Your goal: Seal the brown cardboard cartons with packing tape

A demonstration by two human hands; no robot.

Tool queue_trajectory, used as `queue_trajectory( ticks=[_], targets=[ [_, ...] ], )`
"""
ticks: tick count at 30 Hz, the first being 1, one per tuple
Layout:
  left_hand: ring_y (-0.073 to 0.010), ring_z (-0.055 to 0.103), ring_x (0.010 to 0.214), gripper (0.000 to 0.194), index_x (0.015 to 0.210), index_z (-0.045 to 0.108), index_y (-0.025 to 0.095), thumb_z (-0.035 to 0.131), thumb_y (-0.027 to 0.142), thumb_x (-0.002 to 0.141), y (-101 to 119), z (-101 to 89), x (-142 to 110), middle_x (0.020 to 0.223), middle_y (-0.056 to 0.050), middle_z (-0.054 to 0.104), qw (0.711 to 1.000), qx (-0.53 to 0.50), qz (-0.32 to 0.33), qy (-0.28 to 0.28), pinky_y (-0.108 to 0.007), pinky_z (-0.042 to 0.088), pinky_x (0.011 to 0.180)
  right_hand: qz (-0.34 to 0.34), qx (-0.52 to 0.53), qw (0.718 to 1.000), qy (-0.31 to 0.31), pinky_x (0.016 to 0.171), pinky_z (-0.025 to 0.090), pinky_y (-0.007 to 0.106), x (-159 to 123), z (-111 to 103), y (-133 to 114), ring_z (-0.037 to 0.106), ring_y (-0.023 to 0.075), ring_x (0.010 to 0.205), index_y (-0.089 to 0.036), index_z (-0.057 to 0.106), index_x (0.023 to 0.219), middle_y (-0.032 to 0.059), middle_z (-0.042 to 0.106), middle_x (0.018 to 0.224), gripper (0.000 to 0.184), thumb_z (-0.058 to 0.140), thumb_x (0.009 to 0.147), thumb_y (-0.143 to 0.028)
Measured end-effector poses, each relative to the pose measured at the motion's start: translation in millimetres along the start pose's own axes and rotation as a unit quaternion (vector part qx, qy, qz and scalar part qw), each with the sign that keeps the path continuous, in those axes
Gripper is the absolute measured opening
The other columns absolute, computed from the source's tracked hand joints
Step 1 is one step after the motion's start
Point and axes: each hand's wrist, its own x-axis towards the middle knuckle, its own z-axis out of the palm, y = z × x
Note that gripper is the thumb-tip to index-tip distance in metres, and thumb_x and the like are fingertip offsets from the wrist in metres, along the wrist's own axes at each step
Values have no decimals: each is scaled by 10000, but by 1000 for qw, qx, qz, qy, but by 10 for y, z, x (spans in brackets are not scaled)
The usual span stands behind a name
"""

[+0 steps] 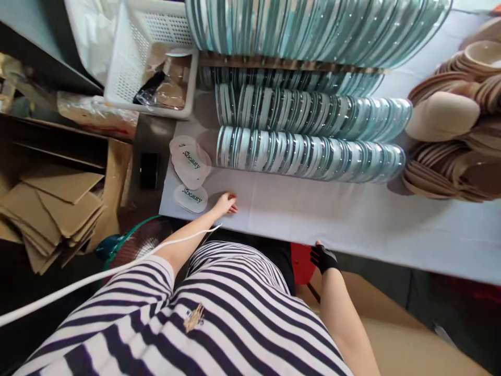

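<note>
Lying flat near the left hand (226,203), two separate spots hold oval white labels: a single label (190,198) just beside the fingertips and a small overlapping pile (191,163) a little farther up the white table (352,214). Each label's long axis runs roughly left to right with a slight tilt, printed side up. How many sit in the pile I cannot count. Beyond them run rows of glass discs (309,154) standing on edge, two short rows in front and larger ones behind, each row stretching left to right. The left hand rests palm down at the table's near edge, fingers loosely extended and holding nothing, arm reaching forward. The right hand (323,258), in a black glove, curls over the table's edge, clasping only the edge, forearm angled up from below. Stacks of tan pads (450,136) sit at the right, a white basket (151,57) at upper left.
</note>
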Motion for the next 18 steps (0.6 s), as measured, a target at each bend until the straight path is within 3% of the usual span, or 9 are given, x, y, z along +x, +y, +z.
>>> queue_trajectory(
  ticks=[4,10,14,18],
  targets=[
    [-131,655,499,232,1175,504,162,447,200,953,-63,-76,-3,573,-7,662,1000,-14,4,-12,-173,439,506,7,-10,1000,4,629,510,289,3,25,53,627,162,767,-217,562,876,121,649,1168,188,616,884,-397],
    [-138,657,493,227,1156,528,155,484,218,942,-38,-132,-42,570,-19,666,1000,-16,-1,-6,-170,433,492,-6,-65,998,6,651,517,275,-200,167,18,625,144,745,-219,510,860,125,641,1150,228,477,949,-427],
    [-126,646,484,247,1173,522,129,449,213,952,32,-33,-172,591,-21,657,1000,-5,8,-2,-163,425,471,-34,-119,992,-11,563,471,258,-261,115,89,585,134,615,-181,567,829,100,673,876,225,560,895,-397],
    [-133,633,495,256,1164,516,114,473,194,925,19,210,-236,637,-34,653,999,-19,15,36,-186,438,467,-94,-146,985,14,482,354,233,-114,-195,15,477,122,488,-161,599,664,35,568,533,178,651,779,-286]
  ],
)
